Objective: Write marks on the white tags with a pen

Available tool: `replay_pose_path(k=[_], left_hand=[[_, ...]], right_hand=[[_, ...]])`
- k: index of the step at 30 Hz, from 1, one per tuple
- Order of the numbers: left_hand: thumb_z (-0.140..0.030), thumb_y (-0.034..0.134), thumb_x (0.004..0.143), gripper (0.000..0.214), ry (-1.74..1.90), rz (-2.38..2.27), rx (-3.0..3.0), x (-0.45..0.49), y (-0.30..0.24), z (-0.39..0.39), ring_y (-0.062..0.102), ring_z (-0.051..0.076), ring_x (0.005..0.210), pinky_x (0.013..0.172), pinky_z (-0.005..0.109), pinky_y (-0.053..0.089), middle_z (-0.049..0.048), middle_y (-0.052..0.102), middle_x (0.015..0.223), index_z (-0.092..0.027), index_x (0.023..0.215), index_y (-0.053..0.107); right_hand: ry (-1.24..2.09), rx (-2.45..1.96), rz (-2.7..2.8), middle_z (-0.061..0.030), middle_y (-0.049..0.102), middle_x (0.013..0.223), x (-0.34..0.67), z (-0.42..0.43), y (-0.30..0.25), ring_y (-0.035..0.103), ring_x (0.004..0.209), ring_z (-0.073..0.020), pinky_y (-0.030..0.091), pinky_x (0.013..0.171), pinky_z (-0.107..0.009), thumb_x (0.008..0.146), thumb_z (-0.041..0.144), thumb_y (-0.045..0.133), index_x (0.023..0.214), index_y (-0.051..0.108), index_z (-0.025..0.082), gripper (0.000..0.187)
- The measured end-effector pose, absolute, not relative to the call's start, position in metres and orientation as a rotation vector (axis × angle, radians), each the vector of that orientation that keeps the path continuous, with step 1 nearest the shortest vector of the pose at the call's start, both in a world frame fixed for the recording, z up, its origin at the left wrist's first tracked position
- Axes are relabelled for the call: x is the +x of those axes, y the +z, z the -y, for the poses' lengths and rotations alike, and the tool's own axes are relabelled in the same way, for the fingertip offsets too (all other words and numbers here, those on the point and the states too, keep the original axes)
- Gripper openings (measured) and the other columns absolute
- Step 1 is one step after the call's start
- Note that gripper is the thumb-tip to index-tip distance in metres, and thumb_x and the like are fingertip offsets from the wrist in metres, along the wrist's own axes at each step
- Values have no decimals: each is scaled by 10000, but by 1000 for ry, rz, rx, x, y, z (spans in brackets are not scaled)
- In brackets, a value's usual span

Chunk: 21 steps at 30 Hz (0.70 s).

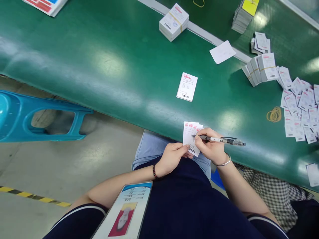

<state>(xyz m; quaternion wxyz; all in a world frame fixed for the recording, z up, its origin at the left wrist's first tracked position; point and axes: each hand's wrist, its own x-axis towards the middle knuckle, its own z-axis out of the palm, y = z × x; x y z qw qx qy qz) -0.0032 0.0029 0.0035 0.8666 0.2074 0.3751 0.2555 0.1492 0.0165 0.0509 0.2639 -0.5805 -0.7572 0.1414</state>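
The left hand (171,156) is closed on a small fan of cards (188,134), thumb on top and fingers under. The cards are at the near edge of the green table (112,83). They look light and thin, a bit stiff but easy to bend. Smooth paper may slip, so the fan could slide apart if the pinch gets loose. The low left corner seems a good place to hold, as most of the print stays clear. A neat stack (187,87) lies past the 2 hands. The right hand (211,149) is gripping a pen (220,140) near its tip, over the fan. I cannot tell if the tip touches. The pen looks light and hard. Farther right, thin rubber bands (274,114) lie beside many loose cards (291,103).
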Motion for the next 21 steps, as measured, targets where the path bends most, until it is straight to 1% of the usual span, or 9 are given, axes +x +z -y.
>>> replay_pose_path(k=[5, 21], left_hand=[[-273, 549, 822, 287, 541, -784, 451, -4, 3, -2, 610, 145, 662, 701, 234, 492, 122, 618, 727, -4, 751, 620], [-269, 547, 823, 287, 528, -795, 443, -4, 3, -4, 610, 148, 662, 700, 241, 490, 130, 617, 728, 0, 753, 617]], right_hand=[[333, -1553, 2075, 31, 513, 649, 147, -18, 52, 471, 578, -53, 401, 560, -185, 697, 94, 576, 731, 508, 139, 88], [312, -1561, 2102, 17, 517, 656, 147, -19, 51, 468, 591, -65, 400, 568, -203, 690, 97, 576, 730, 514, 129, 81]])
